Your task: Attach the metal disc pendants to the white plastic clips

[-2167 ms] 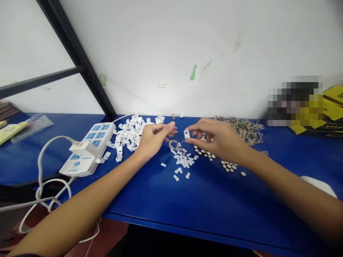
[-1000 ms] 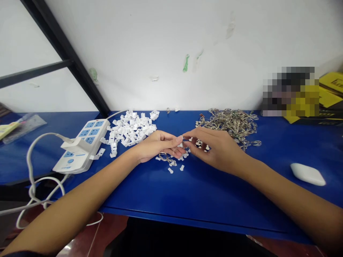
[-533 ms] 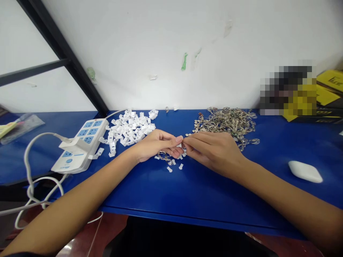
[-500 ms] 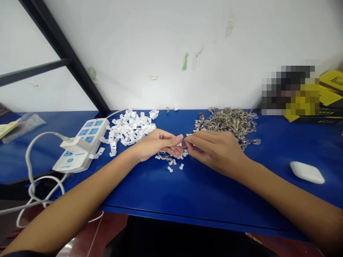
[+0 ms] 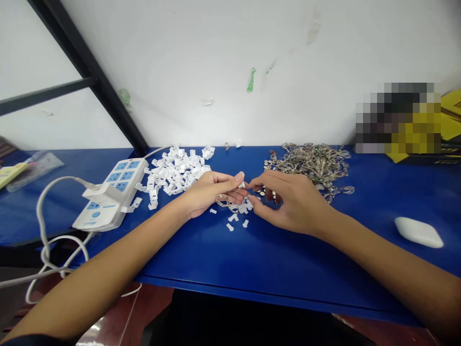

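Observation:
My left hand [image 5: 212, 191] is closed on a small white piece [image 5: 242, 184], pinched between thumb and fingers. A coiled wire [image 5: 226, 203] hangs under those fingers. Close by on the right, my right hand [image 5: 291, 199] has its thumb and index finger apart near the white piece, with nothing visible between them. Small white tabs [image 5: 245, 207] lie scattered on the blue table [image 5: 230, 269] below the hands. Behind my left hand is a pile of white plastic parts [image 5: 178, 168]. A heap of coiled wires [image 5: 317, 163] lies behind my right hand.
A white power strip [image 5: 111, 192] with a plug and looping cable sits at the left. At the right lies a white rounded case [image 5: 418, 232]. Yellow and black boxes [image 5: 450, 122] stand at the back right. A white wall [image 5: 230, 62] rises behind the table.
My right thumb and index finger have spread apart from their pinch. The coiled wire under my left hand shows more fully, and the view has shifted slightly.

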`<action>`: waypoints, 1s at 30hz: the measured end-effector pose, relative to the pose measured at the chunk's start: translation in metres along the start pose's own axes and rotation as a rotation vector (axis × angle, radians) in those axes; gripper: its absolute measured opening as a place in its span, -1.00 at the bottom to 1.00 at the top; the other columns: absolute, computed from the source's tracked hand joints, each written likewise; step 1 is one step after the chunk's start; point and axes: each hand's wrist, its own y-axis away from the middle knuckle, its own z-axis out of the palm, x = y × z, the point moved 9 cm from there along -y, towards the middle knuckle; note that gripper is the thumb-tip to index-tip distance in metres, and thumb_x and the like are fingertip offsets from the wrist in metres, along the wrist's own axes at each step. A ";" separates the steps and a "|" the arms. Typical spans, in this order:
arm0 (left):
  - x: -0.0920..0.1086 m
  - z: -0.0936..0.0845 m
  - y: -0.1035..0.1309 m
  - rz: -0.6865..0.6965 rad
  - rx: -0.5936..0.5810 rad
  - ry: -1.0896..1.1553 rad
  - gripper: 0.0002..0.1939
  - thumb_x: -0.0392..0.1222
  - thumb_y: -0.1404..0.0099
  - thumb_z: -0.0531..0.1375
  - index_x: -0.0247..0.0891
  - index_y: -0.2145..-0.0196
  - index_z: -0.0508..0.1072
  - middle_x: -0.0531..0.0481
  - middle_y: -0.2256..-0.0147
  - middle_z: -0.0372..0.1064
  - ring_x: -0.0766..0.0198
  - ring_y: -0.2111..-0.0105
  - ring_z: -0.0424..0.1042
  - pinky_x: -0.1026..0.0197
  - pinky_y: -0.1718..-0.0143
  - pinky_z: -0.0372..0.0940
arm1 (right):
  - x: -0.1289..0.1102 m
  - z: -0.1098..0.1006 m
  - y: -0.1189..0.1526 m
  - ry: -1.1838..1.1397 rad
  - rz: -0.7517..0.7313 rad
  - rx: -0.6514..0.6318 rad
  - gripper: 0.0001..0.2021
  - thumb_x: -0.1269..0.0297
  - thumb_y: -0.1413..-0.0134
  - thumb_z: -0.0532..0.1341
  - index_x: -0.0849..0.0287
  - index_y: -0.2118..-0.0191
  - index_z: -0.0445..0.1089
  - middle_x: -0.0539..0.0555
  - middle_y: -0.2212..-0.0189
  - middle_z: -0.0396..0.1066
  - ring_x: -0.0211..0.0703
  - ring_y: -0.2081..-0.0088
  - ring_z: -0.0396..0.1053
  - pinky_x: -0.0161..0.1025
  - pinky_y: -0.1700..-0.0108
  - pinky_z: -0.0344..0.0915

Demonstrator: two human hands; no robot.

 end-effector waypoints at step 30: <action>0.011 0.020 0.009 0.030 -0.164 -0.039 -0.67 0.03 -0.28 0.41 -0.35 0.30 0.68 -0.21 0.27 0.62 0.23 0.27 0.60 0.15 0.06 0.48 | -0.031 -0.005 0.008 0.361 -0.172 0.238 -0.86 0.39 -0.32 0.20 0.20 0.31 0.44 -0.01 0.50 0.34 -0.28 0.50 0.22 -0.24 0.50 0.08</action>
